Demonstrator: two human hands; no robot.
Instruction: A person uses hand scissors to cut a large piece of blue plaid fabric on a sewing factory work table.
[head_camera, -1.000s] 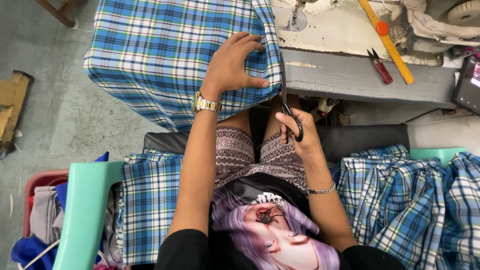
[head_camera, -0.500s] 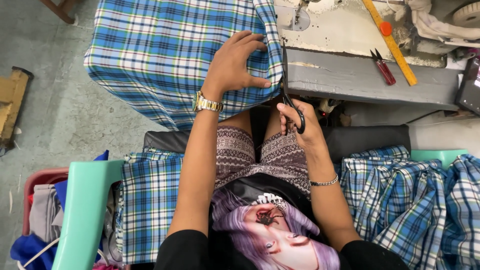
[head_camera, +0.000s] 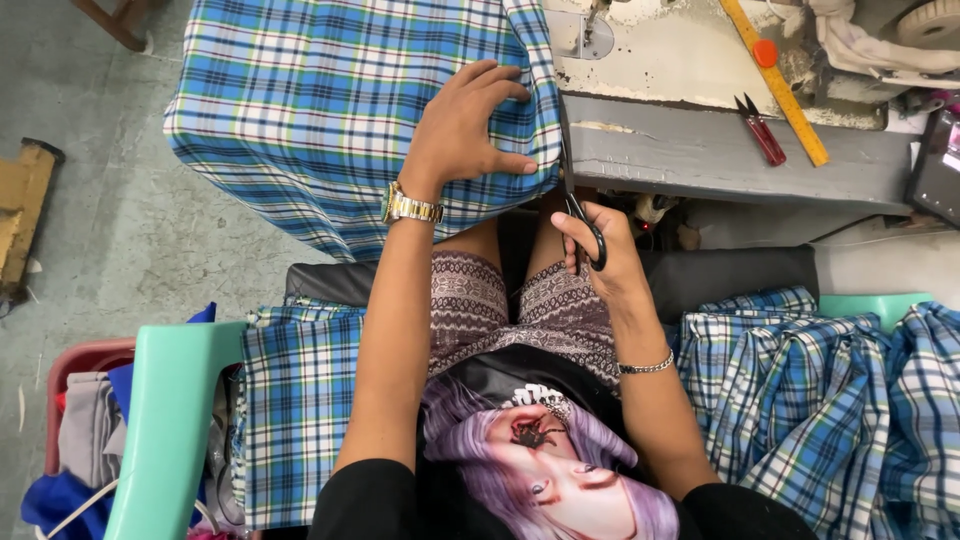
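Head camera looks down at your lap and the sewing table (head_camera: 700, 160). Your left hand (head_camera: 465, 125) lies flat on the blue checked cloth (head_camera: 330, 110), with the fingers spread out and pressing down, not gripping. The thumb points toward the right edge of the cloth. You wear a gold watch (head_camera: 412, 207) on that wrist.

Your right hand (head_camera: 600, 250) holds the black scissors (head_camera: 578, 205). Your fingers are curled tight through the handles. The blades point up and sit right at the edge of the cloth, just beside your left thumb. I cannot tell if the blades are open or closed. A thin silver bracelet (head_camera: 645, 367) is on your right wrist.

The checked cloth hangs over the left end of the table and drops down toward the floor. Farther right on the table lie small red snips (head_camera: 760, 130) and a yellow ruler (head_camera: 775, 85), touching each other and well apart from your hands. More checked cloth (head_camera: 830, 390) is piled at your right side, and another piece (head_camera: 295, 400) lies at your left, next to a green plastic chair (head_camera: 165, 430).
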